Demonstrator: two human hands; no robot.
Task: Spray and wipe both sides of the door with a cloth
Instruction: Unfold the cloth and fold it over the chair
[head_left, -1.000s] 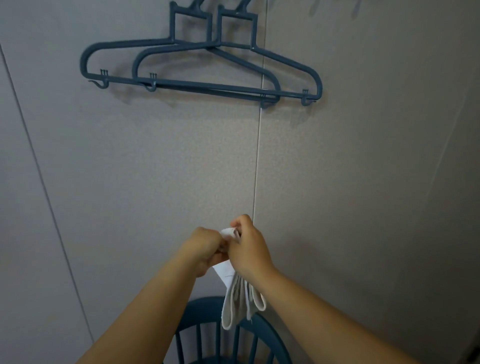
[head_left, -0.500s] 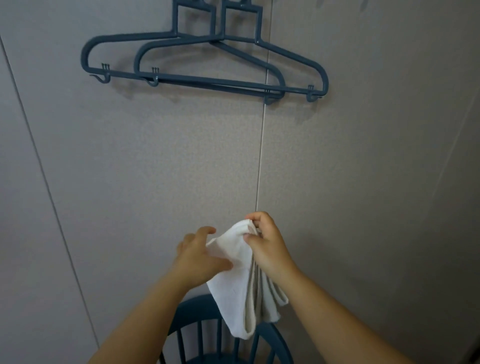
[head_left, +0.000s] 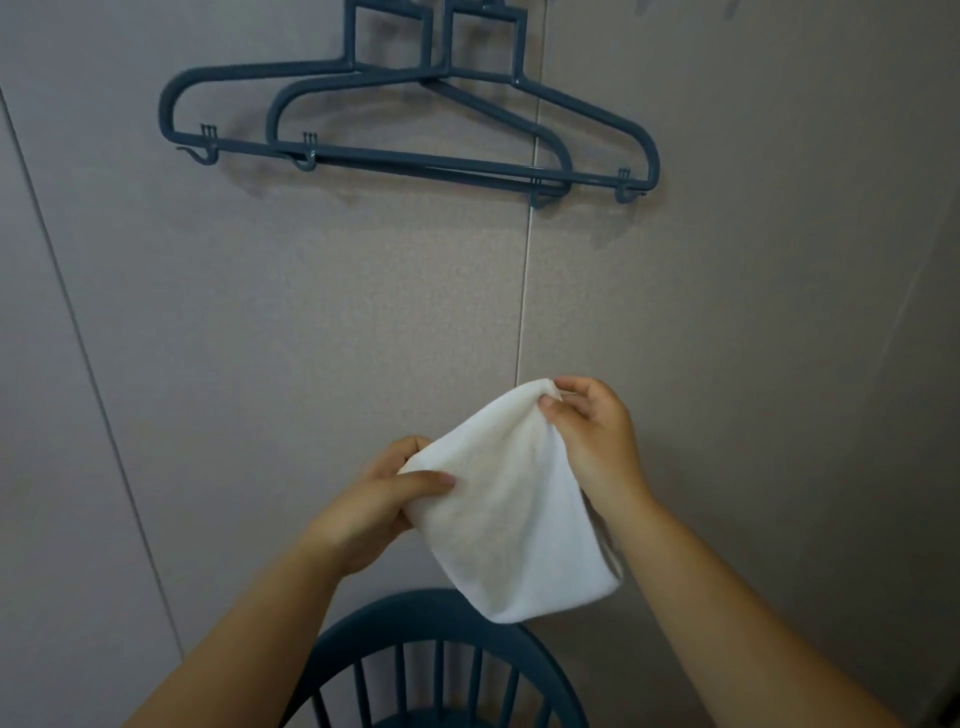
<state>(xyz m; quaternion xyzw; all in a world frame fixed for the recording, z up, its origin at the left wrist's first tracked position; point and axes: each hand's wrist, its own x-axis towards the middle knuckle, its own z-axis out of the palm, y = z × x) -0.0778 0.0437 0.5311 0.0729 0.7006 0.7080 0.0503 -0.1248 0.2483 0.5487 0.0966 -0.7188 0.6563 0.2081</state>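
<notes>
We see a grey speckled panelled surface (head_left: 260, 338) filling the view, crossed by thin vertical seams; we cannot tell whether it is the door. High on it hang two dark blue plastic hangers (head_left: 415, 156), overlapping, one set a little to the right of the other.

Lower down, our left hand (head_left: 374, 504) pinches the left edge of a white cloth (head_left: 514, 519), thumb lying across its front and the other fingers curled behind it. The cloth hangs spread between both hands in front of the panels, its top edge sloping upward to the right and its lower end drooping to a rounded fold just above the back of a dark blue spindle chair (head_left: 431, 670) at the bottom of the view.

Our right hand (head_left: 592, 431) sits higher than the left and pinches the cloth's upper right corner between thumb and fingertips, close to the central seam. The two hands are apart, joined only by the cloth.
</notes>
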